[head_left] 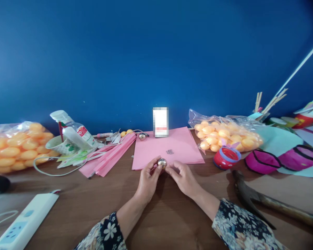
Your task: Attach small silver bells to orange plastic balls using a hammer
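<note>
Both my hands meet over the near edge of a pink paper stack (172, 146) on the brown table. Between their fingertips is a small shiny metal ball (162, 162). My left hand (148, 178) pinches it from the left with thumb and fingers curled. On the ball's right side my right hand (182, 177) touches it with bent fingers. A small dark mark (169, 151) lies on the pink paper just beyond the ball. A second shiny ball (142, 136) sits at the paper's far left corner.
Bags of orange balls lie at far left (15, 146) and right (224, 135). A tipped bottle and paper cup (67, 137), loose pink sheets (109, 156), a power strip (26, 222), a red tape roll (226, 157), magenta paper shapes (276, 159) and a hammer (263, 199) surround me.
</note>
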{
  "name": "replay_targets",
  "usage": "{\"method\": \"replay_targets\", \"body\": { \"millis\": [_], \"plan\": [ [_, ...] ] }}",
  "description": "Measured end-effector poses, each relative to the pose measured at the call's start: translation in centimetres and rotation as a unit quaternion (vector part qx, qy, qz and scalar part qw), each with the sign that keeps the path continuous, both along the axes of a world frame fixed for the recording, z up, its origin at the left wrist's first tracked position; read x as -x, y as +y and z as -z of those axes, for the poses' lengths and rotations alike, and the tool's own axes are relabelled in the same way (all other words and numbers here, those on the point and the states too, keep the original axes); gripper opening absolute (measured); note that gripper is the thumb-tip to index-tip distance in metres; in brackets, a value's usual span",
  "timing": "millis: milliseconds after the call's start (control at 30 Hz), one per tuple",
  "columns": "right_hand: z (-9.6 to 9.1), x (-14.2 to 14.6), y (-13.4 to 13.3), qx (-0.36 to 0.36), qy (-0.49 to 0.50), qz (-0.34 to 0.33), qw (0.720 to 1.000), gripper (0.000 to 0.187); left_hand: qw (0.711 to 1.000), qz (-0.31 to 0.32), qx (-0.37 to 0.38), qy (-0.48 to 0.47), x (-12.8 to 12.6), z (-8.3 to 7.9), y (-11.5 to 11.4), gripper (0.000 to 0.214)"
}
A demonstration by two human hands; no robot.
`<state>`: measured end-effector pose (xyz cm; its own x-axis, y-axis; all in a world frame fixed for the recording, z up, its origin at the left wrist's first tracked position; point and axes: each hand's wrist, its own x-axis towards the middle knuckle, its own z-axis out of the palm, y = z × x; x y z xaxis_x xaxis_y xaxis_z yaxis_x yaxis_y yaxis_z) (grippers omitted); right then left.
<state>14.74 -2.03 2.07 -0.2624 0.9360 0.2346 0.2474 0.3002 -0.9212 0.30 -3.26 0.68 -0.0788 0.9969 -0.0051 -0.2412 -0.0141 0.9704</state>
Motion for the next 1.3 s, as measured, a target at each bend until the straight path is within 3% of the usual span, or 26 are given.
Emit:
{"method": "replay_targets", "body": {
  "millis": [433,1300],
  "plan": [
    [0.14,-0.03,0.02,-0.002,0.000,0.004,1.000,0.020,1.000,-0.003,0.024,-0.004,-0.09,-0.25,0.06,0.044],
    [-0.16,-0.10,0.02,0.006,-0.007,-0.011,1.000,0.019,0.999,-0.006,-0.004,0.040,0.11,0.03,-0.01,0.043]
  ]
}}
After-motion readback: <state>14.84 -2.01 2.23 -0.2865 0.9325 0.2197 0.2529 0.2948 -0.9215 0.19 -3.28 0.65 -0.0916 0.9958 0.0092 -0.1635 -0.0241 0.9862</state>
